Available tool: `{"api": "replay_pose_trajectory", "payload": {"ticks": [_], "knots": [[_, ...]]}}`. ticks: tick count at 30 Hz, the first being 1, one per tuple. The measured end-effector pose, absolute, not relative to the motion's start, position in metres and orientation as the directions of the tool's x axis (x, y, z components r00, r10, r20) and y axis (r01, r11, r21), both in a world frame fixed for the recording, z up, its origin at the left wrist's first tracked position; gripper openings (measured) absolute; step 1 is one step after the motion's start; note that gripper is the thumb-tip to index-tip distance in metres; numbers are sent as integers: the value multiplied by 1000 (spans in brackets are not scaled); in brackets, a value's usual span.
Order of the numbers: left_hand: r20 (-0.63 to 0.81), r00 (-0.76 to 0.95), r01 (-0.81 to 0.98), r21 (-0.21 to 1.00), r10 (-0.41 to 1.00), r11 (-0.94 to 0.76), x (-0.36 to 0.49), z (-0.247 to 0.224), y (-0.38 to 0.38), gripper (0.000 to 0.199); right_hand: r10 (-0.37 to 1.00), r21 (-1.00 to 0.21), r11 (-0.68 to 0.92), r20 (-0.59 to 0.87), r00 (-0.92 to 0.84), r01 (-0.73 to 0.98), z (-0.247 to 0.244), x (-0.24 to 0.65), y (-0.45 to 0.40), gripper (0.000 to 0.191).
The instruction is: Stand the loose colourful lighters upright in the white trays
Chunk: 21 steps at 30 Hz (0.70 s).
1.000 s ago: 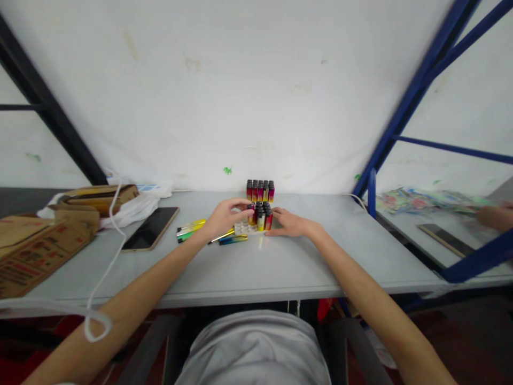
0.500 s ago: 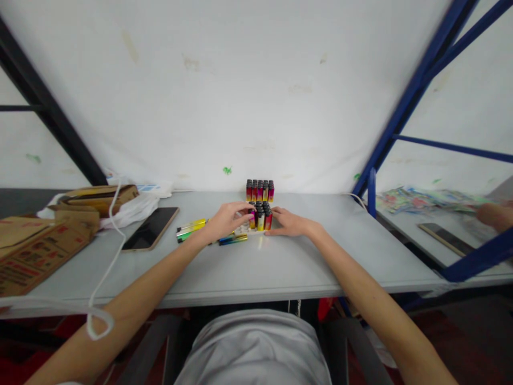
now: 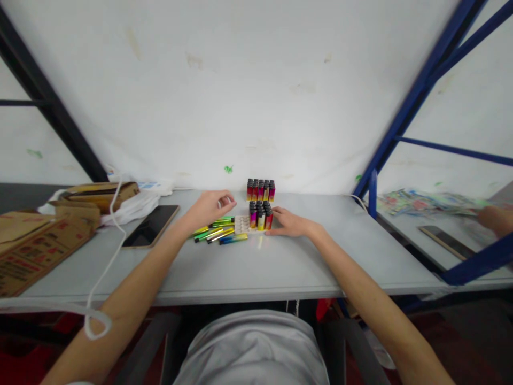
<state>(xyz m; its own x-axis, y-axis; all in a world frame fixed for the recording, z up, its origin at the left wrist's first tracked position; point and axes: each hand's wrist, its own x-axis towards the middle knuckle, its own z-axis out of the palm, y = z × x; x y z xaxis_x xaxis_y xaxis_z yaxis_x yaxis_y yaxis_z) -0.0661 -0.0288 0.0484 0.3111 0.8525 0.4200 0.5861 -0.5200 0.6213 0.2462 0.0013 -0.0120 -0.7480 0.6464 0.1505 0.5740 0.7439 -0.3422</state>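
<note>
Several lighters (image 3: 261, 218) with black tops stand upright in the right part of a pale holder (image 3: 241, 225); its left part shows bare sockets. My right hand (image 3: 290, 223) rests at the right side of the holder, its fingers apart around the near lighters. Left of the holder, my left hand (image 3: 214, 207) hovers above loose lighters (image 3: 218, 233) in green, yellow and blue lying on the table. Its fingers curl with a gap to the thumb, and nothing shows between them. Behind the holder stands another block of upright lighters (image 3: 260, 190).
A dark phone (image 3: 151, 226) lies at the left, beside opened cardboard boxes (image 3: 48, 240), a white plastic bag (image 3: 134, 208) and a white cable (image 3: 105, 270). Beyond the blue frame (image 3: 409, 101) at the right are another phone (image 3: 447, 241) and a person's hand (image 3: 495, 220).
My left hand has moved left and slightly up, away from the standing lighters, uncovering the holder's bare sockets and more loose lighters. My right hand stays in place.
</note>
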Motion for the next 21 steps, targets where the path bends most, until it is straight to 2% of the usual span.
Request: {"api": "replay_pose_trajectory", "payload": {"ticks": [5, 11, 14, 17, 19, 21], "knots": [[240, 332, 780, 474, 912, -408, -106, 47, -13, 27, 655, -331, 736, 129, -744, 591, -10, 246, 1, 80], [116, 419, 740, 532, 901, -412, -108, 37, -9, 21, 653, -330, 737, 123, -747, 590, -11, 246, 2, 80], [155, 416, 741, 513, 896, -433, -104, 36, -9, 19, 658, -321, 734, 121, -743, 598, -11, 246, 1, 83], [272, 349, 730, 522, 897, -442, -99, 40, -13, 23, 658, -311, 736, 118, -744, 601, -10, 246, 1, 83], [343, 299, 660, 600, 891, -452, -94, 44, -17, 27, 653, -310, 740, 118, -748, 597, -11, 246, 1, 82], [352, 278, 517, 729, 894, -448, -87, 46, -22, 31, 649, -316, 743, 124, -750, 590, -12, 246, 3, 84]]}}
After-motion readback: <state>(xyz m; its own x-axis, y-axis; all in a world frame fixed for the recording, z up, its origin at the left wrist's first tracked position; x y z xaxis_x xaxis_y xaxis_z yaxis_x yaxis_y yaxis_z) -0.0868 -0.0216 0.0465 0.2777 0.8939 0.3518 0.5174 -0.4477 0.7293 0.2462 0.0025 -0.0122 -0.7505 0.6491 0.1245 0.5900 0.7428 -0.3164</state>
